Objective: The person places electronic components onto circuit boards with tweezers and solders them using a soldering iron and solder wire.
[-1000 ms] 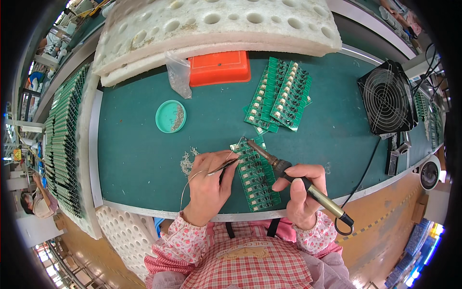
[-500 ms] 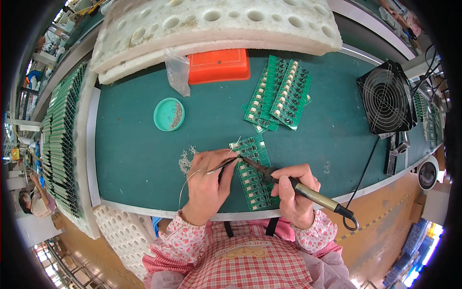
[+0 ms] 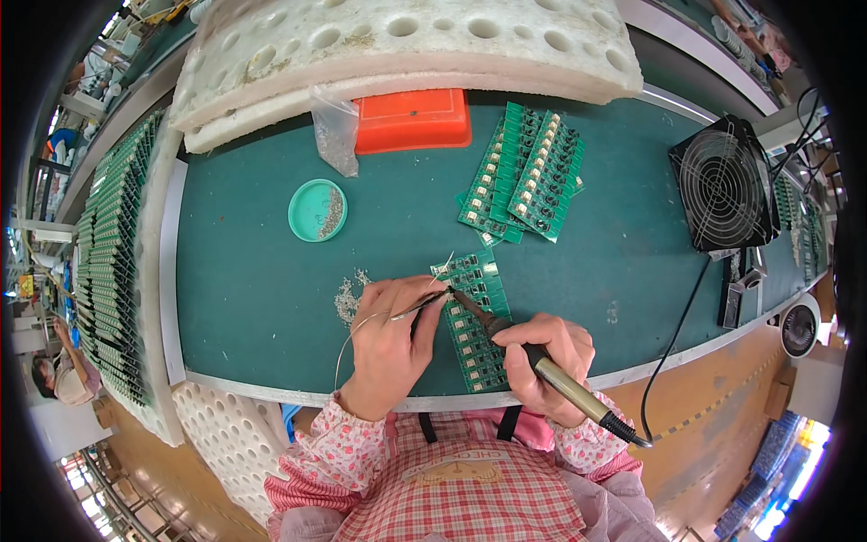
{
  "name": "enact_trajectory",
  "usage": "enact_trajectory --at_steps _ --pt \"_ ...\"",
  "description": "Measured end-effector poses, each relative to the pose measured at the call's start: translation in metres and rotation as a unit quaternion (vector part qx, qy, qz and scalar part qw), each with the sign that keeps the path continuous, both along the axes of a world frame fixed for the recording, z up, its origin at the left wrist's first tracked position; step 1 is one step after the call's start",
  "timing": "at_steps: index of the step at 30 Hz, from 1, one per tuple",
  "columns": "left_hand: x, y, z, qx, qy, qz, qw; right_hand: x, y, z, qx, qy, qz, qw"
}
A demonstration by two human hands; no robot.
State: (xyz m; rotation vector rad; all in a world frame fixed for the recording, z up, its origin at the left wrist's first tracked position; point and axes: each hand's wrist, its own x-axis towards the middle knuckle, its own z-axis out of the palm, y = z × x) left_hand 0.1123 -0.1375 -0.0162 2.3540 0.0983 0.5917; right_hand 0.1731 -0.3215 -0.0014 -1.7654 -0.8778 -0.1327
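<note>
A green circuit board panel (image 3: 483, 348) with rows of small parts lies near the bench's front edge. My right hand (image 3: 547, 361) is closed round a soldering iron (image 3: 567, 387), whose dark tip reaches the board's upper left part. From the left, my left hand (image 3: 388, 334) is closed on tweezers (image 3: 420, 307), their points at the same spot as the iron's tip. A thin solder wire (image 3: 347, 348) loops past this hand, and its end sticks up above the fingers. Whatever small part sits between the tips is too small to make out.
Left of the board lies a heap of tiny parts (image 3: 347, 300). Beyond are a turquoise dish (image 3: 317, 210), a clear bag (image 3: 335, 135), a red tray (image 3: 413, 120) and stacked circuit boards (image 3: 522, 172). A black fan (image 3: 725, 183) stands right; white foam (image 3: 406, 54) borders the back.
My right hand has shifted slightly left, and the soldering iron now tilts more steeply, its handle end lower. The left hand and the board have hardly moved.
</note>
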Motion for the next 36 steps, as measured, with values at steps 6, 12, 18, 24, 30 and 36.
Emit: enact_trajectory --at_steps 6,12,18,24,30,36 --pt "0.000 0.000 -0.001 0.002 -0.002 -0.004 1.000 -0.004 0.001 0.001 -0.004 0.026 -0.014 1.000" --pt "0.000 0.000 0.000 -0.003 0.003 -0.005 1.000 -0.005 -0.006 0.004 -0.004 -0.060 -0.018 0.998" --pt "-0.001 -0.001 0.000 -0.006 0.004 -0.005 1.000 -0.014 -0.021 -0.003 0.018 -0.038 -0.059 0.997" --pt "-0.007 0.002 0.001 -0.024 -0.001 0.012 1.000 -0.018 -0.025 -0.002 -0.092 -0.105 -0.044 0.989" --pt "-0.028 0.027 0.011 0.009 -0.006 0.084 0.996 -0.028 -0.016 -0.007 -0.197 -0.094 -0.015 0.976" --pt "-0.038 0.033 0.011 0.001 0.024 0.150 0.988 -0.024 -0.009 0.000 -0.210 -0.089 -0.037 0.973"
